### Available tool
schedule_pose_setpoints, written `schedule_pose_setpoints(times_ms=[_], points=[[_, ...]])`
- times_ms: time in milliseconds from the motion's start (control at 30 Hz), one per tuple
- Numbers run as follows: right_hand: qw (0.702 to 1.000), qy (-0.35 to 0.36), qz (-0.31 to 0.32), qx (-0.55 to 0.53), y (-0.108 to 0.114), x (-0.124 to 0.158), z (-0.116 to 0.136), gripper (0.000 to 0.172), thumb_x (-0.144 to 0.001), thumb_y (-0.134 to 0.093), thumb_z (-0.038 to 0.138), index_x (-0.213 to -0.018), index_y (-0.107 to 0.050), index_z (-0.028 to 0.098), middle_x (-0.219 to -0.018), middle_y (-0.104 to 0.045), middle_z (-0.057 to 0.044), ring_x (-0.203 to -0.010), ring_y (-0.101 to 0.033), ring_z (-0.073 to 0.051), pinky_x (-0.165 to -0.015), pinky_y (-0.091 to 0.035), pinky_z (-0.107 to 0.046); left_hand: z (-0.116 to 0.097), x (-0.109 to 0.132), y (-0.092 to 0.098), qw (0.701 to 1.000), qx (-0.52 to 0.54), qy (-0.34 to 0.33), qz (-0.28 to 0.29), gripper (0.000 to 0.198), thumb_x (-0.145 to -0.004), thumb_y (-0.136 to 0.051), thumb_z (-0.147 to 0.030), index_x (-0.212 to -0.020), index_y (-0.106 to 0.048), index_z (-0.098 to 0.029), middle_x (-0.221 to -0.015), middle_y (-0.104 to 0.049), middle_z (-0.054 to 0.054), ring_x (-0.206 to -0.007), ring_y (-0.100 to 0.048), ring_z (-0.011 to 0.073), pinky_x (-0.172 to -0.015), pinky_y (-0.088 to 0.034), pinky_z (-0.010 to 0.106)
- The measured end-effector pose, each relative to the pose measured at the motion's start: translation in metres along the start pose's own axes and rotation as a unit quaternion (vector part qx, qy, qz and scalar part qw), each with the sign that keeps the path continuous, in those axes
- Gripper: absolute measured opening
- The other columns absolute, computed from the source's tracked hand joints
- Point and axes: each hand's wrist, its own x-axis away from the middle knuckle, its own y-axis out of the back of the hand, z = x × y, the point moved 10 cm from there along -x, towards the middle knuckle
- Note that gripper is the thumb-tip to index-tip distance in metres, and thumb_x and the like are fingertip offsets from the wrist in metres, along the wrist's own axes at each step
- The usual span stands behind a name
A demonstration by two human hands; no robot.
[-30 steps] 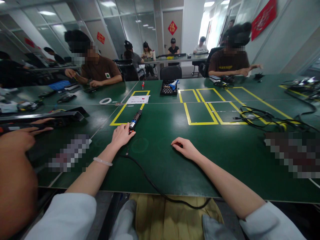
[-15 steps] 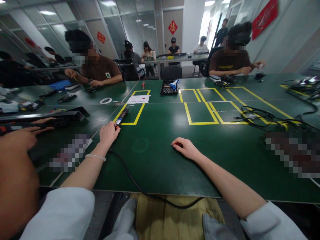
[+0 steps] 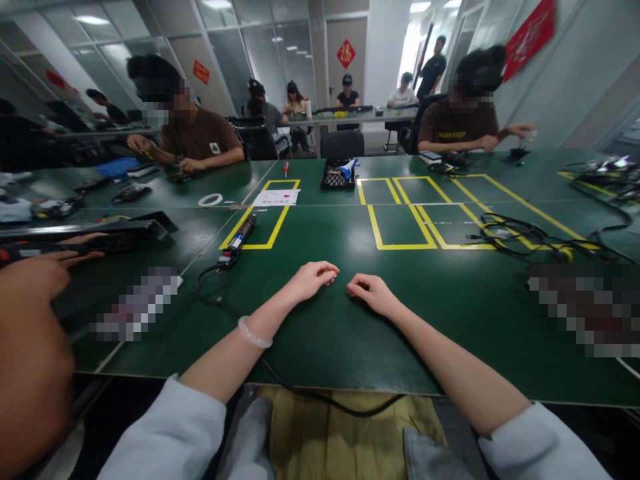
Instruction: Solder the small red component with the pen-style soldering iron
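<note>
My left hand point(image 3: 311, 279) is over the middle of the green table point(image 3: 310, 340), its fingertips pinched together on something small that I cannot make out. A short gap separates it from my right hand point(image 3: 373, 292), which rests on the table with curled fingers; whatever may be inside them is hidden. Left of my hands lies a black electric screwdriver point(image 3: 242, 237) with a black cable point(image 3: 280, 380) that runs over the table's near edge. It lies across the yellow tape outline point(image 3: 278, 228), near a white paper sheet point(image 3: 277, 197).
A black tray point(image 3: 338, 175) with a blue and white item stands at the far side. Black cables point(image 3: 515, 230) lie in a tangle at the right. Another person's arm point(image 3: 30, 313) reaches in at the left. Two people sit opposite, and a tape roll point(image 3: 210, 200) lies left.
My left hand has let go of the screwdriver and moved right, close to my right hand. The screwdriver stays on the table. My right hand has hardly moved.
</note>
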Motion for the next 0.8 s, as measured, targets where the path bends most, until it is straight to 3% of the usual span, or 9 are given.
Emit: schedule_pose_setpoints(times_ms=[67, 167, 400, 567, 800], points=[[1.000, -0.003, -0.004, -0.020, 0.001, -0.001, -0.004, 0.026, -0.089, -0.052, 0.034, -0.072, -0.060, 0.016, -0.067, -0.062, 0.000, -0.061, -0.054, -0.012, -0.061, -0.040, -0.024, 0.000, -0.001, -0.024, 0.996, 0.087, 0.010, 0.031, 0.032, -0.083, -0.056, -0.036, -0.106, -0.062, -0.014, -0.087, -0.067, 0.006, -0.074, -0.061, 0.0132, -0.071, -0.048, 0.028], [0.998, -0.014, -0.015, -0.063, 0.001, -0.002, -0.011, 0.021, -0.087, -0.055, 0.034, -0.077, -0.057, 0.016, -0.066, -0.059, 0.001, -0.059, -0.052, -0.011, -0.057, -0.039, -0.023, 0.008, 0.001, -0.038, 0.983, 0.175, 0.036, 0.032, 0.032, -0.079, -0.063, -0.036, -0.102, -0.057, -0.013, -0.082, -0.066, 0.005, -0.072, -0.060, 0.0120, -0.067, -0.047, 0.026], [0.994, 0.010, -0.015, -0.104, -0.003, 0.000, -0.005, 0.027, -0.080, -0.063, 0.031, -0.101, -0.052, 0.019, -0.073, -0.057, 0.003, -0.060, -0.051, -0.010, -0.058, -0.042, -0.023, 0.014, 0.004, -0.035, 0.977, 0.209, 0.034, 0.011, 0.030, -0.075, -0.069, -0.036, -0.093, -0.061, -0.013, -0.085, -0.065, 0.004, -0.074, -0.058, 0.0112, -0.067, -0.045, 0.024], [0.999, 0.023, -0.027, -0.039, 0.000, 0.001, 0.003, 0.016, -0.082, -0.061, 0.029, -0.093, -0.056, 0.019, -0.073, -0.058, 0.001, -0.062, -0.051, -0.011, -0.058, -0.042, -0.023, 0.011, 0.005, -0.033, 0.974, 0.223, 0.032, -0.002, 0.030, -0.075, -0.069, -0.034, -0.092, -0.057, -0.013, -0.084, -0.063, 0.004, -0.077, -0.059, 0.0123, -0.067, -0.045, 0.024], [0.997, 0.037, -0.063, -0.003, 0.008, -0.001, 0.003, 0.015, -0.081, -0.062, 0.024, -0.095, -0.058, 0.018, -0.083, -0.059, -0.001, -0.065, -0.052, -0.011, -0.060, -0.043, -0.024, 0.006, 0.004, -0.033, 0.985, 0.172, -0.020, -0.014, 0.026, -0.075, -0.069, -0.029, -0.093, -0.058, -0.014, -0.087, -0.064, 0.004, -0.077, -0.060, 0.0119, -0.069, -0.046, 0.024]])
